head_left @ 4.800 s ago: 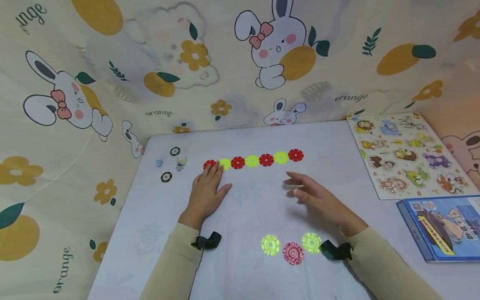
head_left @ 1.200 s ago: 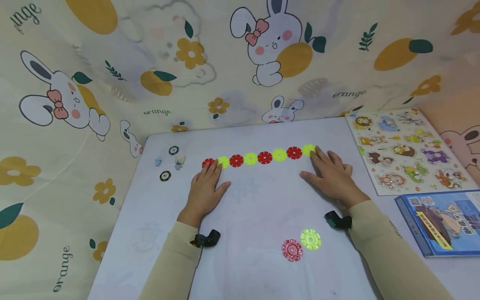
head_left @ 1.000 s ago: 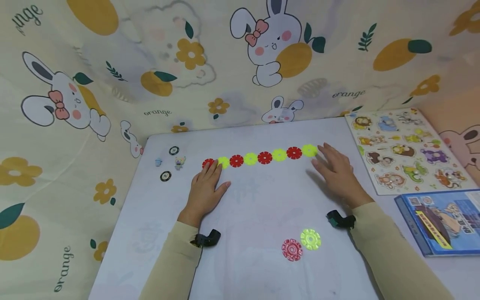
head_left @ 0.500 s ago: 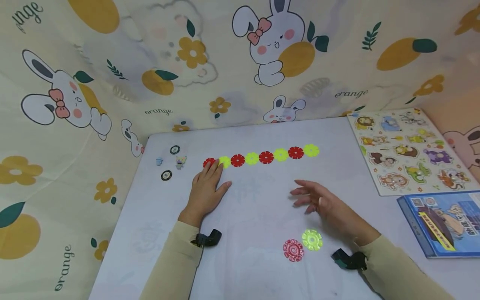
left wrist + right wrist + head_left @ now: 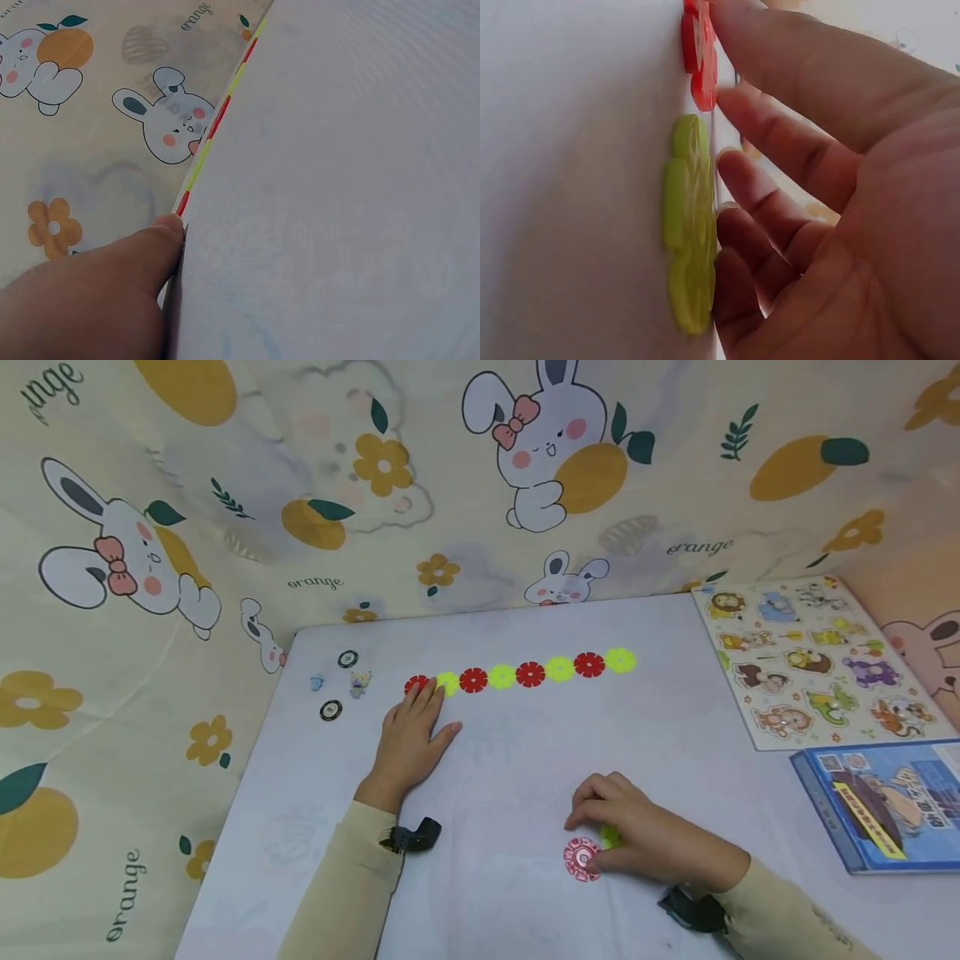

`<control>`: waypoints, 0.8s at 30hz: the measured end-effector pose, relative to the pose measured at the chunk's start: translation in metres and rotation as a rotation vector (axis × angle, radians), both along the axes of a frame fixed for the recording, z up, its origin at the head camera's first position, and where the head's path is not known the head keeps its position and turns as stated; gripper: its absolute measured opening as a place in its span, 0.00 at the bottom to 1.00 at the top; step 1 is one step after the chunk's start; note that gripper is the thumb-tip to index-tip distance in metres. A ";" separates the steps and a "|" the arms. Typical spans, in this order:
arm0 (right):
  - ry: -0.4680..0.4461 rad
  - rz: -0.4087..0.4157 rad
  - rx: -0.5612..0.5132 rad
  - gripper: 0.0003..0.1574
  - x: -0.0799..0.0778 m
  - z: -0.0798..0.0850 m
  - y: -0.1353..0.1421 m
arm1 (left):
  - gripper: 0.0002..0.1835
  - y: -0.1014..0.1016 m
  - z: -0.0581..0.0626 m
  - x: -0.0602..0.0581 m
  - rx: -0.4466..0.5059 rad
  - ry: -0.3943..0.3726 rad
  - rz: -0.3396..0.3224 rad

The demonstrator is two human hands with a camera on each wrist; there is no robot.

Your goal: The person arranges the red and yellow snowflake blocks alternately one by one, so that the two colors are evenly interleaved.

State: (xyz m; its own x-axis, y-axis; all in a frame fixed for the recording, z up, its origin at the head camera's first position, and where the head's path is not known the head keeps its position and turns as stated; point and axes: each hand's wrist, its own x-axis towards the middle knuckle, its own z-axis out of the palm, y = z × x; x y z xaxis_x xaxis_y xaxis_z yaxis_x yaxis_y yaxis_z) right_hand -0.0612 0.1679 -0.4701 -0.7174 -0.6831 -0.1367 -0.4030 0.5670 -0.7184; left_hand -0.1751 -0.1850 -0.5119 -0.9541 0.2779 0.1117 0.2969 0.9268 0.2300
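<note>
A row of alternating red and yellow-green plastic snowflake discs (image 5: 530, 674) lies flat across the back of the white table. My left hand (image 5: 408, 735) rests on the row's left end, its fingertips over the first red disc (image 5: 417, 683) and the edge of the yellow-green one beside it. Nearer the front, my right hand (image 5: 637, 827) bends over two loose discs. Its thumb touches the loose red disc (image 5: 580, 858), with the index fingertip by that disc's far edge. Under the palm, mostly hidden in the head view, lies the loose yellow-green disc (image 5: 690, 225).
Two black round chips (image 5: 331, 710), a small figure (image 5: 360, 683) and a tiny blue piece (image 5: 317, 682) sit at the back left. On the right are an animal picture board (image 5: 765, 677) and a blue box (image 5: 885, 810). Patterned cloth (image 5: 450, 485) stands behind the table.
A yellow-green disc has gone from the loose ones to the row's right end. My right hand let it go there, then came back toward the front. The left hand stayed put.
</note>
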 end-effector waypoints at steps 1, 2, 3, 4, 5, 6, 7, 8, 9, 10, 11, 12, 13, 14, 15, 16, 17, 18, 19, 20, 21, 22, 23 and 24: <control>0.009 -0.001 0.003 0.20 0.001 0.000 -0.001 | 0.41 0.000 0.000 0.000 0.001 -0.003 0.003; 0.016 0.001 0.004 0.19 0.001 0.001 -0.002 | 0.41 0.000 0.000 0.000 0.001 -0.005 0.003; 0.022 0.005 0.005 0.18 0.002 0.001 -0.002 | 0.41 0.000 0.000 0.000 0.000 -0.007 0.004; 0.026 0.011 0.004 0.19 0.003 0.001 -0.003 | 0.41 -0.001 0.000 0.000 0.000 -0.009 0.004; 0.027 0.019 0.002 0.20 0.003 0.002 -0.003 | 0.41 -0.001 0.000 0.000 -0.001 -0.008 0.004; 0.032 0.024 0.005 0.21 0.004 0.002 -0.004 | 0.41 -0.001 -0.001 0.000 0.000 -0.007 0.003; 0.035 0.026 0.007 0.23 0.004 0.002 -0.004 | 0.42 -0.001 -0.001 0.000 -0.001 -0.006 0.001; 0.037 0.026 0.009 0.24 0.005 0.002 -0.005 | 0.42 -0.001 -0.002 0.000 0.000 -0.004 0.000; 0.036 0.026 0.012 0.25 0.005 0.003 -0.005 | 0.42 0.000 -0.002 0.000 0.000 -0.003 -0.001; 0.034 0.023 0.014 0.26 0.005 0.003 -0.005 | 0.42 0.000 -0.003 0.000 0.000 -0.002 -0.002; 0.029 0.018 0.017 0.26 0.005 0.003 -0.005 | 0.42 0.000 -0.003 0.000 -0.002 0.000 -0.002; 0.026 0.011 0.018 0.26 0.005 0.002 -0.006 | 0.42 0.000 -0.004 0.000 -0.003 0.001 -0.001; 0.014 0.002 0.015 0.25 0.005 0.002 -0.006 | 0.42 0.000 -0.004 0.000 -0.004 0.002 -0.001; 0.002 -0.008 0.006 0.24 0.005 0.002 -0.006 | 0.42 0.000 -0.004 0.000 -0.005 0.003 0.000; -0.014 -0.021 -0.009 0.23 0.004 0.001 -0.007 | 0.42 0.000 -0.004 0.000 -0.008 0.003 0.001; -0.043 -0.040 -0.029 0.22 0.003 0.001 -0.008 | 0.42 0.000 -0.004 0.000 -0.011 0.003 0.004; -0.076 -0.062 -0.058 0.20 0.002 0.001 -0.008 | 0.42 0.000 -0.004 -0.001 -0.015 0.002 0.007; -0.109 -0.089 -0.094 0.18 0.000 0.001 -0.009 | 0.42 0.000 -0.004 -0.001 -0.016 0.002 0.008; -0.141 -0.127 -0.123 0.15 -0.002 0.002 -0.010 | 0.42 0.000 -0.004 -0.001 -0.018 0.003 0.010; -0.172 -0.165 -0.152 0.13 -0.006 0.003 -0.009 | 0.42 0.000 -0.003 -0.001 -0.019 0.003 0.012; -0.194 -0.210 -0.175 0.13 -0.009 0.004 -0.009 | 0.42 0.000 -0.003 -0.001 -0.021 0.002 0.012; -0.210 -0.261 -0.196 0.13 -0.013 0.004 -0.007 | 0.41 0.000 -0.003 -0.001 -0.019 0.001 0.012; -0.201 -0.316 -0.211 0.13 -0.018 0.004 -0.005 | 0.41 0.000 -0.003 -0.001 -0.018 0.001 0.011; -0.177 -0.371 -0.221 0.13 -0.023 0.003 -0.002 | 0.41 0.000 -0.002 0.000 -0.015 0.001 0.010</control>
State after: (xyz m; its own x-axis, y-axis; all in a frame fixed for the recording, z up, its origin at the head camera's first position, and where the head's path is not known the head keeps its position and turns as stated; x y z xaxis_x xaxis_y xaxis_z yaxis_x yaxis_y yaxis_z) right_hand -0.0842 0.1662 -0.4675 -0.8975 -0.4115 -0.1588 -0.0624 0.4748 -0.8779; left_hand -0.1754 -0.1847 -0.5140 -0.9568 0.2698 0.1087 0.2877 0.9330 0.2161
